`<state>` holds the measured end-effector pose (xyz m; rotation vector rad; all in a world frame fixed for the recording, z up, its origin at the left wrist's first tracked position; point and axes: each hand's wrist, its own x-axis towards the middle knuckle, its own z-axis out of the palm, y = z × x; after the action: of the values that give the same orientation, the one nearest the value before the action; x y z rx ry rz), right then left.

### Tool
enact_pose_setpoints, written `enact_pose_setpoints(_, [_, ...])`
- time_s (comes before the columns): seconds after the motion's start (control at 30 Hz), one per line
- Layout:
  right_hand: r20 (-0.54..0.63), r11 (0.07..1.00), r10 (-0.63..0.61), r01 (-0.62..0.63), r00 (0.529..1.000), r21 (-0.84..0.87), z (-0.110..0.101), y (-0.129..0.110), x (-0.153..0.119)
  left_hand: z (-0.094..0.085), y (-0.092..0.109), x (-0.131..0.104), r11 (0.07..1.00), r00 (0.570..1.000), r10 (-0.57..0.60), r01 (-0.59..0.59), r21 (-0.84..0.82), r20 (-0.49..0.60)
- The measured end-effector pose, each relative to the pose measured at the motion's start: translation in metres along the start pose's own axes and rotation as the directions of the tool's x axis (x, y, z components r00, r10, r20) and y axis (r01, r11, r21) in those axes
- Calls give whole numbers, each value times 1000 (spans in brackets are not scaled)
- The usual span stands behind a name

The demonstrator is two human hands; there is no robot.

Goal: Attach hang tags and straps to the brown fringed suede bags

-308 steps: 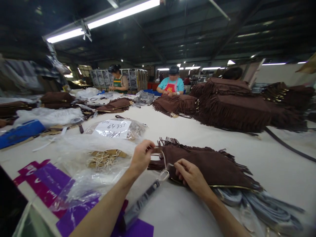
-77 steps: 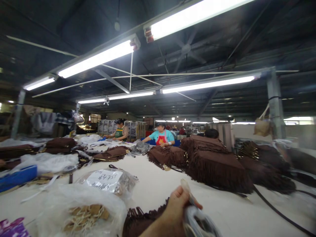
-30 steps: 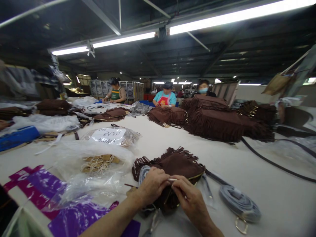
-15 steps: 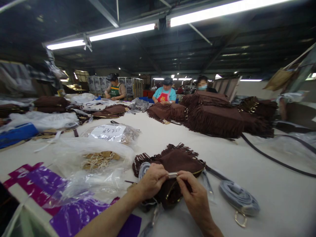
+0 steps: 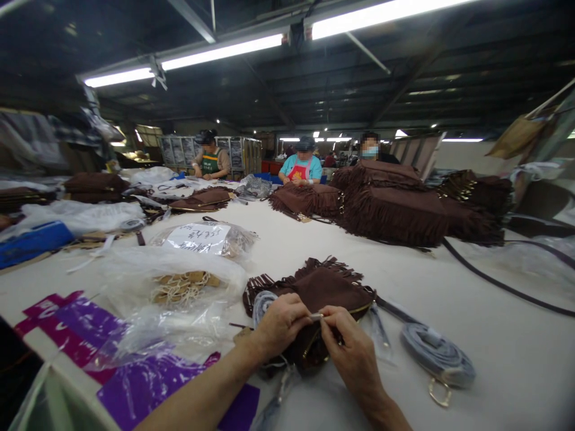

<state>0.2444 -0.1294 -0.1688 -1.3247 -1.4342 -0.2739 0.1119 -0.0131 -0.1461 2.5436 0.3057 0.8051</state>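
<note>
A brown fringed bag [image 5: 327,287] lies on the white table, its gold zipper edge facing me. Above its near part my left hand [image 5: 285,323] and my right hand [image 5: 348,335] pinch the two ends of a small pale wrapped piece [image 5: 316,316]. Whether that piece is joined to the bag is hidden. Beside my left hand is a grey wrapped coil [image 5: 263,306]. Right of the bag lies another wrapped strap coil [image 5: 435,354] with a gold ring [image 5: 439,392].
Clear plastic bags [image 5: 193,329] and purple packaging [image 5: 148,389] cover the left side. A labelled plastic bag [image 5: 202,239] lies farther back. Brown fringed bags [image 5: 395,209] are piled at the back right, near a long dark strap [image 5: 503,290]. Several people are across the table.
Both hands still pinch the pale piece, which now appears thinner and more tilted. The whole view has shifted slightly.
</note>
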Motion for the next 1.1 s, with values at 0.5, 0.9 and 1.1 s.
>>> enact_pose_setpoints(0.5, [88,943,-149,168,985,-288,0,6,2,-6,-4,1,989,999,-10,15,-144,36])
enact_pose_setpoints(0.9, [92,936,-77,104,993,-337,7,5,0,-22,-1,2,996,982,29,-12,-89,187])
enact_pose_setpoints(1.1, [144,906,-123,171,982,-386,3,8,-1,-26,-11,1,999,964,6,-15,30,266])
